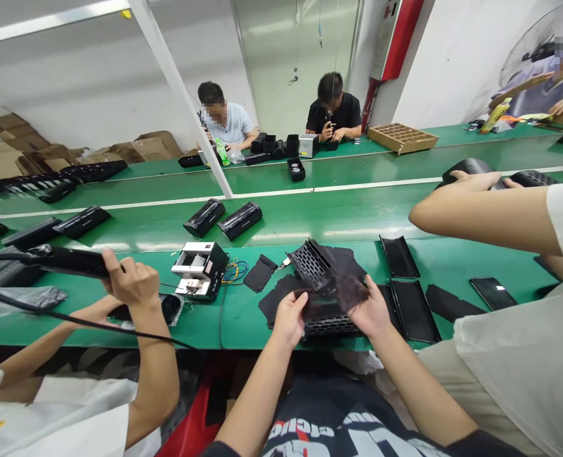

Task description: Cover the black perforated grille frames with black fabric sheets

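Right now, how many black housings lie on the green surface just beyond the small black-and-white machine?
2: the left housing and, beside it, the right housing. I see none hidden there.

Dark shirt (326,388), white lettering (381,439), short sleeves (485,443)

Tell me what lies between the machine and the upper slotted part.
In the head view, coiled wires, a black sheet and a small white item lie between the machine and upper slotted part.
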Available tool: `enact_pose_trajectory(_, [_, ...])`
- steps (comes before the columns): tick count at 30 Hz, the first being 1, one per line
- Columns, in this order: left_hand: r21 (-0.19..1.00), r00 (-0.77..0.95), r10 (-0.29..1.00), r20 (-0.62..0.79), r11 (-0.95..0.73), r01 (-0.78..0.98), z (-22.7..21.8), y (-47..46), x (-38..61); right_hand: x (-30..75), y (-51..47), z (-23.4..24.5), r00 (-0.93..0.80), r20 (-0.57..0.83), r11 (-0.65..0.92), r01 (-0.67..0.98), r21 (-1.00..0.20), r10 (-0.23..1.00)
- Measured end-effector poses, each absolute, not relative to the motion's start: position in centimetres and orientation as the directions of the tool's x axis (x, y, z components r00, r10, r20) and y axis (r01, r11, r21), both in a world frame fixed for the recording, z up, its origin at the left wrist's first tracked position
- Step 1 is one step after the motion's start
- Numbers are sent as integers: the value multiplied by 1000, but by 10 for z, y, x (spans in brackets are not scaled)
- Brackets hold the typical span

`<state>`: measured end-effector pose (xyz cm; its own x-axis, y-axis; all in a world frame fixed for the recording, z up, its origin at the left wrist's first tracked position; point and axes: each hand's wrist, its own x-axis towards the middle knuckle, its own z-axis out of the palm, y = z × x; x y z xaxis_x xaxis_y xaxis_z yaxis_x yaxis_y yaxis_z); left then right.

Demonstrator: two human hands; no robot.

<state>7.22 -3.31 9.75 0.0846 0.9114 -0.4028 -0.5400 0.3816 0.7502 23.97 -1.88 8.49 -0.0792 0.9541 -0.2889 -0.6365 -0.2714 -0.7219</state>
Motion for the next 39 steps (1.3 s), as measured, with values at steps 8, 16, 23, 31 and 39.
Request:
enact_pose_trajectory(8, [849,46,930,-365,353,-393,112,-31,52,248,-25,96,-144,-250,-287,-580,-762,957])
enact_pose_trajectory(16, [843,84,933,-351,354,-404,117,-31,52,256,-30,109,-139,-271,-303,-528,-794,952])
enact_pose_trajectory(23, [875,-50,896,-441,417,-248,105,-25,51,261,-33,110,-86,-297,-299,-504,-810,951])
enact_pose_trajectory(31, [788,266,864,-428,501,-358,117,-52,91,227,-48,114,-228,-188,-249,-277,-928,955])
enact_pose_trajectory(39, [700,52,838,-544,487,-523,94,-43,86,221,-57,75,-71,-111,-120,-138,-983,991])
